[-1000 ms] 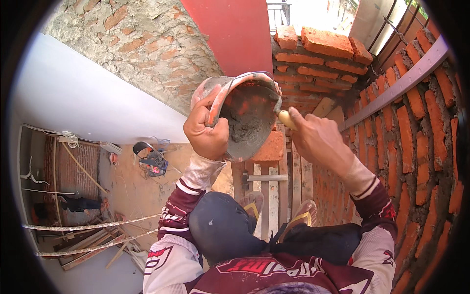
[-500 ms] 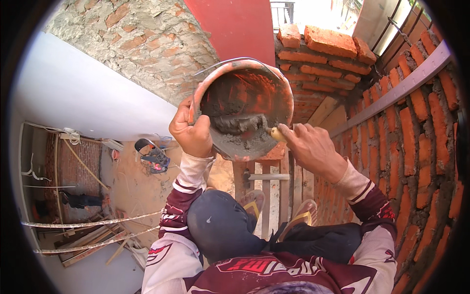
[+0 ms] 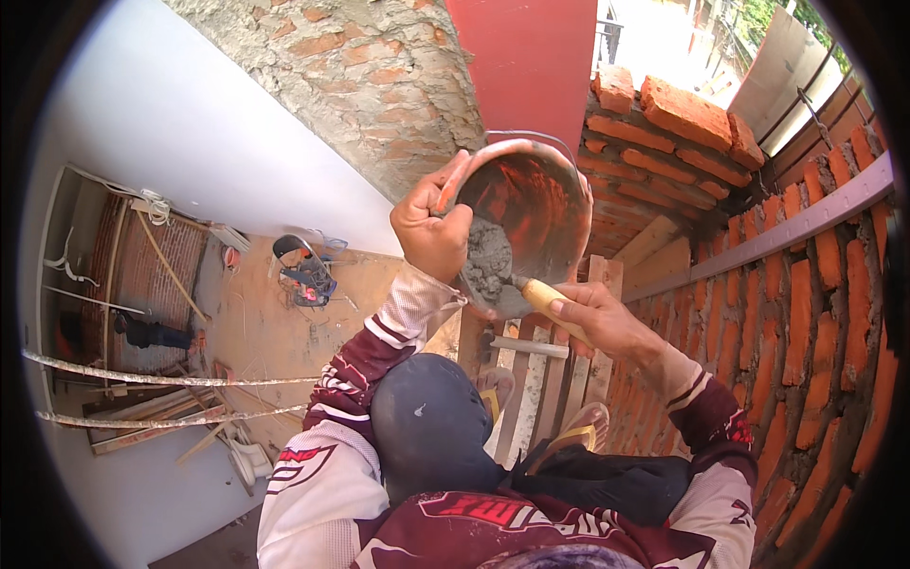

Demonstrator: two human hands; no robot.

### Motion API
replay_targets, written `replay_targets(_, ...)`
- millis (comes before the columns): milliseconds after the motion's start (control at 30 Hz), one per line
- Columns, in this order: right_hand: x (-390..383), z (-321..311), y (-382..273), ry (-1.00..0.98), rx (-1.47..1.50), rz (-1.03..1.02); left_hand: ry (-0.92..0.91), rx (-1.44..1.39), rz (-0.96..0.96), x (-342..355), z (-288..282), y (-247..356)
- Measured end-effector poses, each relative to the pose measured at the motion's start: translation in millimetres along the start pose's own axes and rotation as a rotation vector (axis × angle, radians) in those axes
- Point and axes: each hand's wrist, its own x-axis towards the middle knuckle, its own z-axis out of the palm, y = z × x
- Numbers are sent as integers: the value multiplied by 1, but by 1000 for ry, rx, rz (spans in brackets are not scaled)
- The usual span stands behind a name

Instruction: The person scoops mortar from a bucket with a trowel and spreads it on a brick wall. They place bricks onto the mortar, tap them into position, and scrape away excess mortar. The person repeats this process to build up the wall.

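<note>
Orange bucket [image 3: 545,204] now tilted rightward in gripping left hand [image 3: 431,232], right hand [image 3: 592,318] clutching trowel [image 3: 536,292] lower in mortar [image 3: 488,266].

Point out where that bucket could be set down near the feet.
Little room. The left hand holds the bucket; the right hand works the trowel. The wooden planks underfoot are narrow and gapped, bare only between sandals and brick wall. The brick stack top looks uneven.
</note>
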Motion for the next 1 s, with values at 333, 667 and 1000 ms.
replay_targets(333, -24, -22, -43, 644, -1443, -488, 62, 58, 175, 7, -8, -11)
replay_targets(667, 14, -13, 1, 27, -144, 17, -36, 110, 102, 0, -3, -3)
replay_targets(1000, -14, -11, -42, 381, -1251, -417, 193, 138, 160, 8, -8, -22)
